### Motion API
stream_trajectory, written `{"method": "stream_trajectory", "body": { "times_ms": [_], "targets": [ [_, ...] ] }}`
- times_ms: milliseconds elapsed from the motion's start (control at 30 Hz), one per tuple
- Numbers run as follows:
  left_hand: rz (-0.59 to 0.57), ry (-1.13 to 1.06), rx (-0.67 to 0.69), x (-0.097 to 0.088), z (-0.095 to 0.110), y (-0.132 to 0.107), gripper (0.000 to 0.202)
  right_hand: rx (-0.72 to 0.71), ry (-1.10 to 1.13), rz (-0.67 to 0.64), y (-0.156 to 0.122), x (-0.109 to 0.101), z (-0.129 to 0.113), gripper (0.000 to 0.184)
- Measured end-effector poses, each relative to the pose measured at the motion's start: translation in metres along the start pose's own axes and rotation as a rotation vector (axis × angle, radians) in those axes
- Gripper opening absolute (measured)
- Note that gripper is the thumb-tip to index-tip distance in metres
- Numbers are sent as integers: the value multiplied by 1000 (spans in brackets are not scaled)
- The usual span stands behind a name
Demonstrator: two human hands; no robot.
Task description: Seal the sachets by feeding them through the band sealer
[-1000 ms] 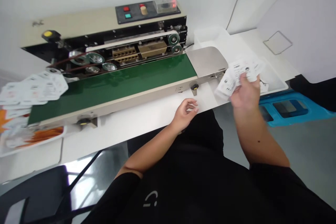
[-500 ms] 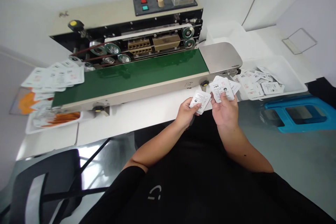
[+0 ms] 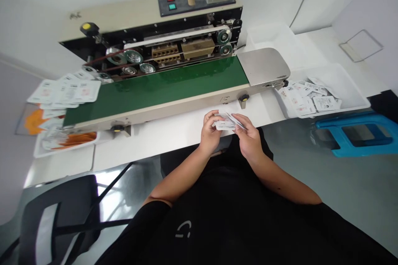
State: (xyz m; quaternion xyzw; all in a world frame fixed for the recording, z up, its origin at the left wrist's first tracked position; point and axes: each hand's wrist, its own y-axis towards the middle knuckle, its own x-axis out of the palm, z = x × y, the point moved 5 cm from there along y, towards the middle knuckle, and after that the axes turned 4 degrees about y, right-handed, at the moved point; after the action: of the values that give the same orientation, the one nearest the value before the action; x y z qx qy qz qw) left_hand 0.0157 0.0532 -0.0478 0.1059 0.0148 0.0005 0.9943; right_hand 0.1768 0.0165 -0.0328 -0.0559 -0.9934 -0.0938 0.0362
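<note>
Small white printed packets (image 3: 225, 122) are bunched between my two hands, in front of the machine at the table's near edge. My left hand (image 3: 210, 131) is closed on the left side of the bunch, fingers behind it. Gripping the right side, my right hand (image 3: 248, 136) holds packets tilted up against the others. Their printed faces are mostly turned away, and I cannot tell how many each hand has. Just beyond my hands runs the band sealing machine (image 3: 161, 103) with its green conveyor belt (image 3: 161, 87).
At right, a white bin (image 3: 354, 95) holds more white packets (image 3: 311, 97). Packets (image 3: 70, 91) overlap at the belt's left end, above a tray (image 3: 66, 151) with orange items. A blue stool (image 3: 342, 140) stands at right, a black chair (image 3: 68, 203) at lower left.
Both hands have come together, the right one moving left with its packets. The fanned packets that faced me are now tipped up and joined with those in my left hand.
</note>
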Motion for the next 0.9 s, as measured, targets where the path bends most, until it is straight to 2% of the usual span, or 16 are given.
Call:
{"method": "stream_trajectory", "body": {
  "times_ms": [100,167,300,400,500,600,667,800,900],
  "targets": [
    [34,-37,-77,-1,-1,-3,17,-79,-102,-122,-4,12,-2,41],
    [54,-147,-141,1,0,-6,22,-105,-159,-177,-6,20,-1,48],
    [113,-484,-290,6,1,-8,28,-175,-250,-171,-9,29,2,64],
    [68,-682,-397,11,5,-6,33,-245,-260,-169,-8,30,-1,71],
    [14,-792,-434,15,13,-5,42,-303,-266,-113,-6,29,-6,59],
    [49,-847,-437,18,18,-8,51,-351,-294,-27,-5,30,-13,39],
    [44,-886,-463,23,20,-11,57,-366,-300,16,-5,31,-17,33],
    [-51,-945,-517,34,21,-15,45,-354,-290,45,-6,33,-21,35],
    [-70,-960,-532,36,23,-17,51,-339,-282,26,-6,33,-22,46]
  ]
}}
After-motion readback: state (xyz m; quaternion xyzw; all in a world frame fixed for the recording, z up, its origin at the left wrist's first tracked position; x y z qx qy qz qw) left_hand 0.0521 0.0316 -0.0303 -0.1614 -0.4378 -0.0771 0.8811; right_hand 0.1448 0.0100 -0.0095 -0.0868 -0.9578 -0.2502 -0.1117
